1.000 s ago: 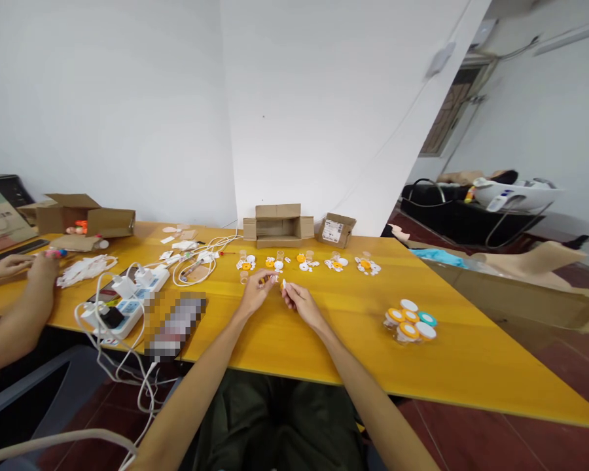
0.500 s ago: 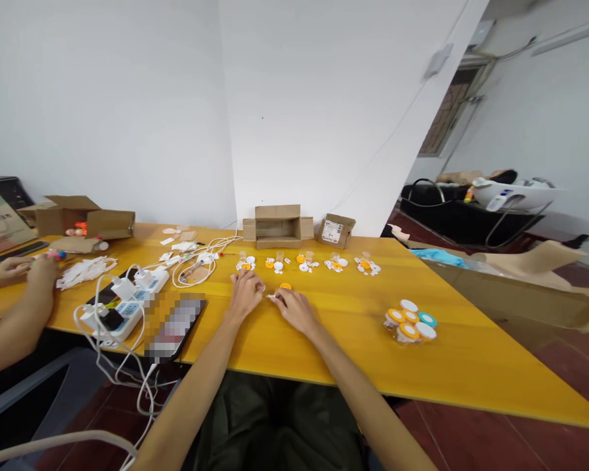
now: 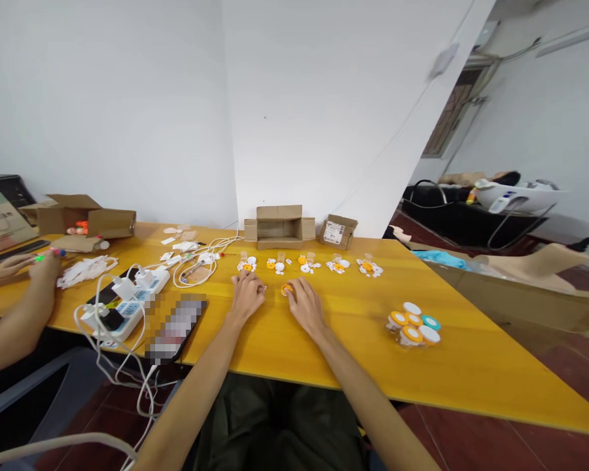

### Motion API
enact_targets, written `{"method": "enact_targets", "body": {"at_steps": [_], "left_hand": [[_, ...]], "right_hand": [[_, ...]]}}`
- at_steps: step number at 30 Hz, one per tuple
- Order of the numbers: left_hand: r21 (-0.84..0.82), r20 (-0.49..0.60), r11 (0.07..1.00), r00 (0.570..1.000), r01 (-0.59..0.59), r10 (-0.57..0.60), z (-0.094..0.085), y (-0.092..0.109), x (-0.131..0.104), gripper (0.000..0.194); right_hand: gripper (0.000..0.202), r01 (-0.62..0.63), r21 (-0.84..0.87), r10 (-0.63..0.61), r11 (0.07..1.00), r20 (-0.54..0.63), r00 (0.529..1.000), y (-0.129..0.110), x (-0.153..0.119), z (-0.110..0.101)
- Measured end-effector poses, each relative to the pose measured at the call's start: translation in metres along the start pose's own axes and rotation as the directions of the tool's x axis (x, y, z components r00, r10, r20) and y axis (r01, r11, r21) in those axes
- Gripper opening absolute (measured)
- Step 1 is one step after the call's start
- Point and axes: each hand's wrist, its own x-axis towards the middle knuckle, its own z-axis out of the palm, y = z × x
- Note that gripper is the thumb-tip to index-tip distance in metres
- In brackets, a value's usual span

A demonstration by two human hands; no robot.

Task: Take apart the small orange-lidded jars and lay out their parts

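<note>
My left hand (image 3: 248, 294) rests low over the table with its fingers curled. A small pale edge shows by its fingertips, but most of what lies under them is hidden. Close on its right, my right hand (image 3: 306, 306) has thumb and fingers closed at an orange round lid (image 3: 285, 288), which the hand partly covers. Just beyond both hands runs a row of small clusters. Each has orange lids (image 3: 303, 260), white discs (image 3: 252, 260) and small printed white pieces, with clear cups (image 3: 281, 257) standing behind them.
Lidded clear jars (image 3: 412, 336) stand grouped on the right. On the left lie a phone (image 3: 179, 330), a power strip (image 3: 137, 304) and tangled white cables (image 3: 196, 275). A co-worker's hands (image 3: 44, 265) handle small coloured things. Cardboard boxes (image 3: 279, 243) stand along the wall.
My right hand has shifted slightly right, from a small white piece near my left hand to the orange lid. My left hand has barely moved.
</note>
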Motion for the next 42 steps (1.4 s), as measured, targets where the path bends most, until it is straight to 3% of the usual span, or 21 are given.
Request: {"method": "enact_targets", "body": {"at_steps": [3, 6, 15, 27, 34, 42], "left_hand": [[-0.005, -0.017, 1.0, 1.0, -0.017, 0.017, 0.001, -0.002, 0.0, 0.028], [-0.007, -0.022, 1.0, 0.999, -0.029, 0.029, 0.002, -0.005, 0.001, 0.028], [-0.011, -0.02, 0.995, 0.995, -0.101, 0.101, 0.009, 0.003, -0.002, 0.03], [0.03, 0.001, 0.992, 0.992, -0.123, 0.123, 0.011, 0.003, -0.004, 0.029], [-0.103, 0.136, 0.956, 0.948, -0.275, 0.287, 0.008, 0.014, -0.008, 0.038], [-0.131, 0.206, 0.959, 0.94, -0.25, 0.273, 0.007, 0.018, -0.009, 0.038]], "right_hand": [[0.027, 0.011, 0.008, -0.011, 1.0, -0.054, 0.999, 0.007, 0.002, 0.004], [0.032, 0.003, -0.013, -0.004, 1.0, -0.007, 1.0, 0.009, 0.003, 0.009], [0.027, 0.015, 0.029, -0.018, 0.999, 0.082, 0.997, 0.012, 0.005, 0.013], [0.025, -0.045, 0.193, 0.026, 0.98, 0.101, 0.995, 0.01, 0.005, 0.012], [0.022, -0.074, 0.341, 0.039, 0.937, 0.11, 0.993, 0.012, 0.006, 0.01], [0.019, -0.125, 0.443, 0.088, 0.888, 0.103, 0.991, 0.01, 0.008, 0.008]]}}
